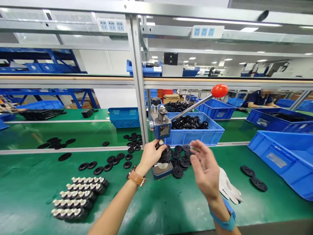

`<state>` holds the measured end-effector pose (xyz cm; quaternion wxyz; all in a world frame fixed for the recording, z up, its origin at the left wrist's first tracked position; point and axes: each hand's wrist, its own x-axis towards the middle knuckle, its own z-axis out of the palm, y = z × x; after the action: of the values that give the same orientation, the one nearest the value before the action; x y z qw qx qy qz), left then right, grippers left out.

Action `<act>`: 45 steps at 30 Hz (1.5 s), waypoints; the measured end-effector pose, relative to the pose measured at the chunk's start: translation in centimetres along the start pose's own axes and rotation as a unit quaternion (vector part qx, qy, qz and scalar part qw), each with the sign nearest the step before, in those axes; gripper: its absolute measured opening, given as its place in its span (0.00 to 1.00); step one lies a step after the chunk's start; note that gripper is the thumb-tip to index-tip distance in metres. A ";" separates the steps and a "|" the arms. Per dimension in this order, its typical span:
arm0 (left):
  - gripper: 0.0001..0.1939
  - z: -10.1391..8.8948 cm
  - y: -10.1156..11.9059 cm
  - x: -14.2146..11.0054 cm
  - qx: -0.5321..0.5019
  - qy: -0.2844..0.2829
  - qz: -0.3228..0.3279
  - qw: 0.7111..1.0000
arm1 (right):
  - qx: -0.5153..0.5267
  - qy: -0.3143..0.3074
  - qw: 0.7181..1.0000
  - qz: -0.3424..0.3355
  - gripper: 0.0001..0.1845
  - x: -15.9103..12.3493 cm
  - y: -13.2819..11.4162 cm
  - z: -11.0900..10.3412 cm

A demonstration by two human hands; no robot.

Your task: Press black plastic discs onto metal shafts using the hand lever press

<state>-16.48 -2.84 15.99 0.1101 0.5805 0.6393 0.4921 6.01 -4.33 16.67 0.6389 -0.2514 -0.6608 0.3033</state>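
Note:
My left hand [149, 156] is closed on a black round part [164, 155] that sits on the base of a small blue hand press [161, 129], right under its ram. The press lever slopes up to the right and ends in a red ball knob [219, 90]. My right hand [204, 168] hovers open in the air just right of the press, fingers spread, holding nothing. Loose black wheel parts [181, 156] lie around the press base. Rows of finished black-and-white pieces [79, 198] lie at the lower left.
A blue bin of black parts [195, 137] stands behind the press. A white glove [228, 187] lies to the right, a large blue crate [286, 160] beyond it. Black rings [110, 160] are scattered on the green mat. Another person [259, 99] sits at the far right.

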 end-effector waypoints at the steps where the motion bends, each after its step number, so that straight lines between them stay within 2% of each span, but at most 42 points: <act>1: 0.09 0.3 -0.2 -0.1 -0.007 -0.002 0.000 1.000 | 0.011 0.028 0.999 -0.026 0.25 1.8 -0.9 0.0; 3: 0.10 0.5 -0.5 -0.3 -0.024 -0.007 -0.002 1.000 | 0.037 0.083 0.993 -0.074 0.27 5.7 -3.0 -0.1; 5: 0.11 0.6 -0.6 -0.5 -0.037 -0.008 -0.004 0.999 | 0.080 0.119 0.984 -0.103 0.24 9.8 -5.1 0.1; 8: 0.11 0.5 -0.6 -0.5 -0.049 -0.004 -0.005 0.999 | 0.165 0.098 0.977 -0.094 0.15 15.5 -7.2 1.0; 11: 0.10 0.6 -0.6 -0.6 -0.054 0.002 -0.004 0.999 | 0.249 0.071 0.964 -0.059 0.18 18.2 -7.8 1.8; 13: 0.10 0.7 -0.7 -0.6 -0.055 0.007 -0.006 0.998 | 0.288 0.080 0.953 -0.043 0.18 17.7 -7.7 1.9; 19: 0.10 0.9 -0.8 -0.9 -0.062 0.011 -0.009 0.998 | 0.318 0.114 0.940 -0.037 0.14 12.4 -6.6 0.5; 21: 0.10 0.9 -0.8 -0.9 -0.065 0.012 -0.009 0.998 | 0.316 0.109 0.942 -0.043 0.15 12.3 -6.5 0.3; 26: 0.08 0.9 -0.8 -0.6 -0.067 0.013 -0.007 0.998 | 0.305 0.098 0.947 -0.040 0.16 14.1 -7.0 0.7; 28: 0.08 0.8 -0.8 -0.4 -0.066 0.015 -0.007 0.998 | 0.320 0.091 0.942 -0.043 0.15 13.8 -6.7 0.7; 36: 0.10 0.8 -0.9 -0.5 -0.055 -0.001 -0.009 0.998 | 0.363 0.086 0.925 -0.077 0.16 7.1 -2.7 -0.3; 39: 0.11 0.9 -1.2 -0.5 -0.048 -0.003 -0.013 0.999 | 0.365 0.077 0.925 -0.071 0.15 6.2 -2.0 -0.4; 45: 0.09 0.9 -0.9 -0.8 -0.039 -0.002 -0.026 0.999 | 0.358 0.060 0.926 -0.107 0.17 4.5 -0.5 -0.5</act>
<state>-16.11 -2.93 14.54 0.1465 0.5600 0.6341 0.5127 6.26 -1.39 20.14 0.7531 0.0483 -0.4919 0.4342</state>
